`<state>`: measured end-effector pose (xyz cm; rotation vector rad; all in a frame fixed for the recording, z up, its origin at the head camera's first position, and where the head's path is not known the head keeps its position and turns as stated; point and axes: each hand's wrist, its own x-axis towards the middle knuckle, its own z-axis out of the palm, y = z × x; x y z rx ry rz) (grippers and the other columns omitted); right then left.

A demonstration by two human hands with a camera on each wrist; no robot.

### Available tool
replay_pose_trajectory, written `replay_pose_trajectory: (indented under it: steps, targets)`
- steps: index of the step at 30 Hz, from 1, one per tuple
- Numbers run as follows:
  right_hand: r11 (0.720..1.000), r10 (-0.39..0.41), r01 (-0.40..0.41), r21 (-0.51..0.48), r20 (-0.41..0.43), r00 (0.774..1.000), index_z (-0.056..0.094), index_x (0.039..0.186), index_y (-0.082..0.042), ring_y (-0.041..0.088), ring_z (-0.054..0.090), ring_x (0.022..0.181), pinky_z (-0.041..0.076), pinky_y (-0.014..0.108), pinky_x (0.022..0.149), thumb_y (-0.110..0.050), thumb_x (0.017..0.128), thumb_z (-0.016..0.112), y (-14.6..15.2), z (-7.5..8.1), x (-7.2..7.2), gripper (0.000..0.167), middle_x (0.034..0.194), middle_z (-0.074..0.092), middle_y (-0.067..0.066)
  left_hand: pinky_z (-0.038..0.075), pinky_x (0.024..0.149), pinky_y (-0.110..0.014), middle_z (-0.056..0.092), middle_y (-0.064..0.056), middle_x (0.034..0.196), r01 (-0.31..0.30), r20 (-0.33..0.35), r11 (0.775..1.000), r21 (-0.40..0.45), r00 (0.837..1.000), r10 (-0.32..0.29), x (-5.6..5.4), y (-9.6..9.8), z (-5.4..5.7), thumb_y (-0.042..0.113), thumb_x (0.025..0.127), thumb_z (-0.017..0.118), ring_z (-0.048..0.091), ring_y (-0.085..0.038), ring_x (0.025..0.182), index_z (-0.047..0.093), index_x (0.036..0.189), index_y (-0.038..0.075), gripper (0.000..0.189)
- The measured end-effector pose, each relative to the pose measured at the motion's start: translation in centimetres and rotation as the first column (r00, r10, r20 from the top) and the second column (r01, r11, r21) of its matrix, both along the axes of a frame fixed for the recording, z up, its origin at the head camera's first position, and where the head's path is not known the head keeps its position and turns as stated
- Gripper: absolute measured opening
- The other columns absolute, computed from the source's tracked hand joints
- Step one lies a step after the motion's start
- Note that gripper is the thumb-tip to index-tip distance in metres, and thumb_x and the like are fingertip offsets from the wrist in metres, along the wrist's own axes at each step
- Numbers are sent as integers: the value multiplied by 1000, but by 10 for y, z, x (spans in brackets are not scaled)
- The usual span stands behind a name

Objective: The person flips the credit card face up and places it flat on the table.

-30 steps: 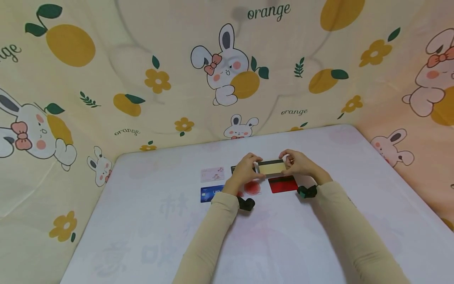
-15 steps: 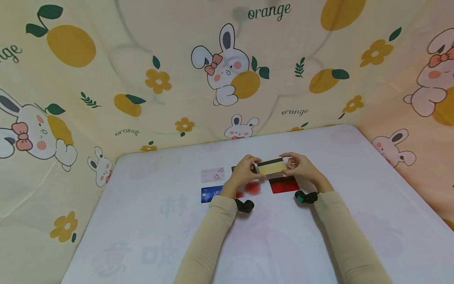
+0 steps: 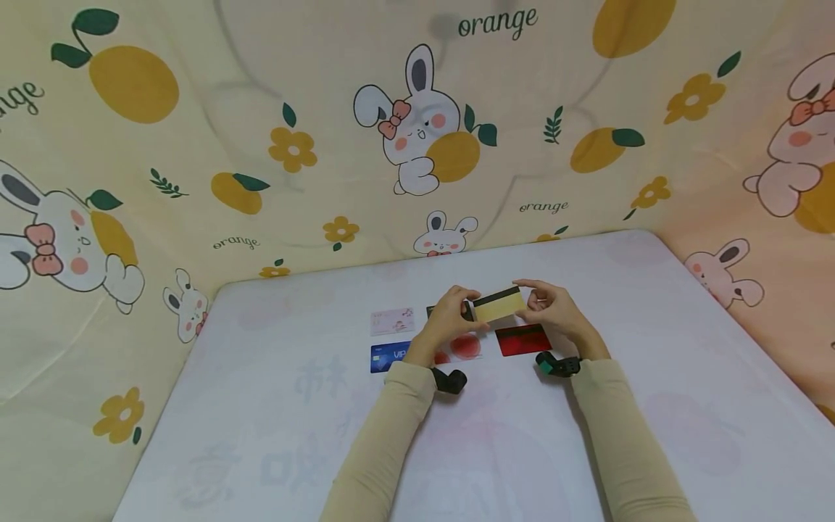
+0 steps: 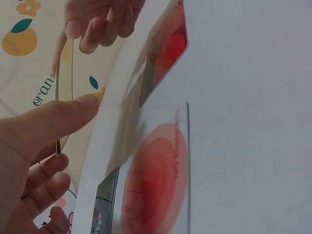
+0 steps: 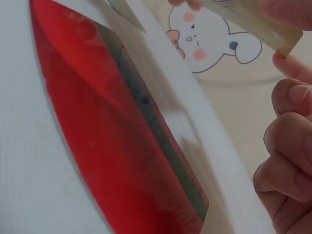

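Observation:
A gold bank card (image 3: 499, 307) with a dark magnetic stripe is held up between both hands, above the table. My left hand (image 3: 449, 319) pinches its left end between thumb and fingers. At the other end, my right hand (image 3: 553, 310) grips it with thumb and index finger, the other fingers curled in the right wrist view. Seen almost edge-on in the left wrist view, the card (image 4: 65, 73) stands clear of the tabletop. Below it lies a red card (image 3: 523, 340) with a dark stripe. A white card with red circles (image 3: 466, 346) lies partly hidden by the left wrist.
To the left lie a pale pink card (image 3: 392, 321) and a blue VIP card (image 3: 388, 357). A dark card (image 4: 105, 200) is mostly covered by the left hand in the head view. The white table (image 3: 274, 406) meets a patterned cloth backdrop (image 3: 300, 210) behind.
The gold card's right end has risen a little, so the card now slants up to the right. My right wrist and forearm have shifted slightly left.

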<state>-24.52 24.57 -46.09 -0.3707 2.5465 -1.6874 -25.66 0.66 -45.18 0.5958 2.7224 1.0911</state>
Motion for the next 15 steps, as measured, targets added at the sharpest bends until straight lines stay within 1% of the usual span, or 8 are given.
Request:
replay_pose_trajectory:
  steps: [5,6,10,12,15]
  targets:
    - [999,3,-4,-39,-23,1000,49,136,0,5,45,70,42,20,64,-3,82,72,-1,1,2,58,72,42,-4,42,88,-22,54,-6,121,0,20,1000,8,1000,0,2,1,1,27,77,81,49,-18,103,56,131,12,61]
    - [999,4,-5,-52,-31,1000,50,135,0,5,45,69,42,20,64,-3,82,72,0,-2,1,58,72,42,-5,42,89,-23,54,-7,122,2,23,1000,11,1000,-2,2,1,2,26,77,81,49,-19,104,56,132,12,62]
    - [996,20,-24,-89,-48,999,50,133,3,5,44,65,42,20,60,1,80,72,-1,0,2,57,71,42,-4,43,91,-23,54,-7,125,9,27,1000,9,1000,-9,3,1,3,26,77,81,49,-20,106,55,133,12,63]
    - [995,28,-34,-96,-61,998,50,131,5,5,43,62,41,20,58,2,79,72,-1,2,2,57,70,41,-4,45,93,-24,54,-7,125,13,18,1000,-4,1000,-13,4,1,4,26,77,81,49,-20,107,55,133,13,64]
    - [994,41,-49,-96,-80,996,51,129,6,4,42,60,39,20,55,3,78,73,0,4,1,55,69,40,-6,46,100,-28,53,-6,128,20,-10,1000,-24,1000,-20,3,1,4,27,76,82,49,-19,110,54,135,12,67]
